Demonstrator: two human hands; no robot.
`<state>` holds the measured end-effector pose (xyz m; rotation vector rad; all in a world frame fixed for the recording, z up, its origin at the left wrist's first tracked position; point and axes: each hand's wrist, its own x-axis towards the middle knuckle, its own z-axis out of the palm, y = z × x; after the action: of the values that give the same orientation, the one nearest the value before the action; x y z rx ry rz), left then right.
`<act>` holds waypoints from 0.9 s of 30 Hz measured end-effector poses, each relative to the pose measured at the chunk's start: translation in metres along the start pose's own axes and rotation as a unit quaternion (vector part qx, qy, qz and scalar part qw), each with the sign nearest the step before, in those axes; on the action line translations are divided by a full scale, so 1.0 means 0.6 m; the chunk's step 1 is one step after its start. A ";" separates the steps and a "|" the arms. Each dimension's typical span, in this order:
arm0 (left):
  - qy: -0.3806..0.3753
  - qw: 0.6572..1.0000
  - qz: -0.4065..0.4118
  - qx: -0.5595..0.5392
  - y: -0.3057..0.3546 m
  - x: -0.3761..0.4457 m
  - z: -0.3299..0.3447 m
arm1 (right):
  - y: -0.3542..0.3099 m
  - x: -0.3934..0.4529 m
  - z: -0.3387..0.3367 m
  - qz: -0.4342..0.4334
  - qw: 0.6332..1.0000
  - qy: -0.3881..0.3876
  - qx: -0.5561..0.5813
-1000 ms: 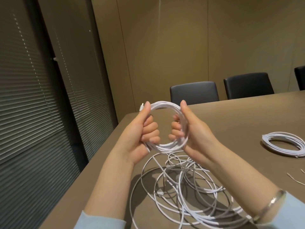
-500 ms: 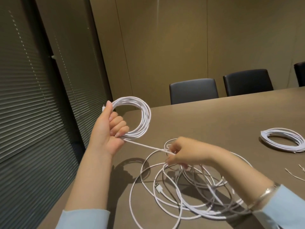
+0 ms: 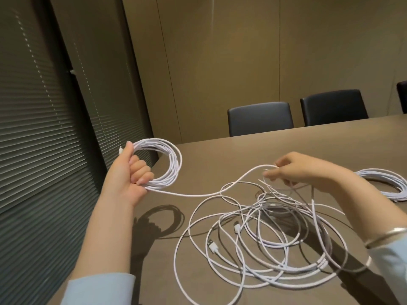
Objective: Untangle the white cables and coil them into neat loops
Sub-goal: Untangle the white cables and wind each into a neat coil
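My left hand [image 3: 128,175] grips a coil of white cable [image 3: 171,166] held upright above the table's left edge. From the coil a single strand [image 3: 198,194] runs right to my right hand [image 3: 293,170], which pinches it above the table. Below the right hand lies a loose tangle of white cable [image 3: 264,238] with two plugs showing, one USB plug [image 3: 212,245] near the front. A finished coil of white cable [image 3: 383,183] lies flat at the far right, partly hidden behind my right forearm.
The brown table [image 3: 286,146] stretches away to the right. Black chairs [image 3: 261,118] stand along its far side. Dark window blinds [image 3: 44,139] fill the left. The table's left edge runs just under my left arm.
My right hand left the coil, dropped to the tangle, then moved right and up, drawing the strand out longer. My left hand carried the coil leftward.
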<state>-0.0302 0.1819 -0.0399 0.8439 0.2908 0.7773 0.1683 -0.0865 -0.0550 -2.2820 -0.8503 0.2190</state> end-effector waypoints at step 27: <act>-0.170 0.947 0.037 0.270 -0.117 -0.075 0.140 | -0.146 -0.070 0.109 -0.246 0.899 0.229 0.280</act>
<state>0.0171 0.0737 -0.0420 1.4956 0.1628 0.6117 0.0668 -0.0291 -0.0501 -1.4366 -0.9286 -0.2674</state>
